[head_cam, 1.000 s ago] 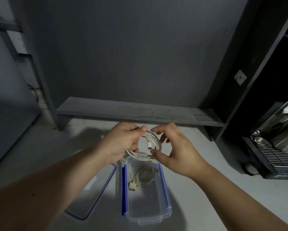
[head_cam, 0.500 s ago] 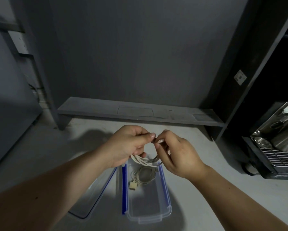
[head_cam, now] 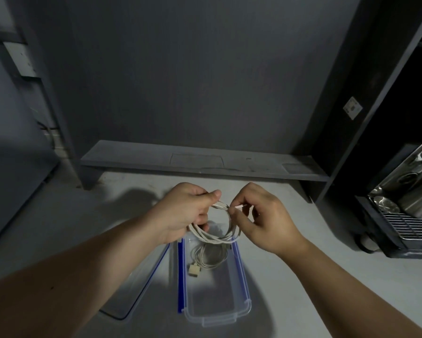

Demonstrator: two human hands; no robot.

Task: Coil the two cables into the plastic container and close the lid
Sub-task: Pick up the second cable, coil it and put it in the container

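A clear plastic container point(head_cam: 241, 311) with blue side clips stands open on the pale table. One coiled white cable point(head_cam: 206, 258) with a cream plug lies in its far end. Above that end I hold a second white cable point(head_cam: 217, 236) as a loose coil. My left hand point(head_cam: 188, 211) grips the coil's left side, thumb on top. My right hand point(head_cam: 261, 215) pinches the coil's top and right strands with its fingertips. The lid point(head_cam: 134, 289) lies flat left of the container, partly hidden under my left forearm.
A low grey shelf point(head_cam: 205, 164) runs along the wall beyond my hands. A dark cabinet point(head_cam: 366, 118) stands at the right, with a wire rack point(head_cam: 410, 224) holding metal pots. Bare table surface lies left and right of the container.
The coil has dropped lower and hangs more open over the container. My right hand shifted from cupping the coil to pinching its top next to my left thumb.
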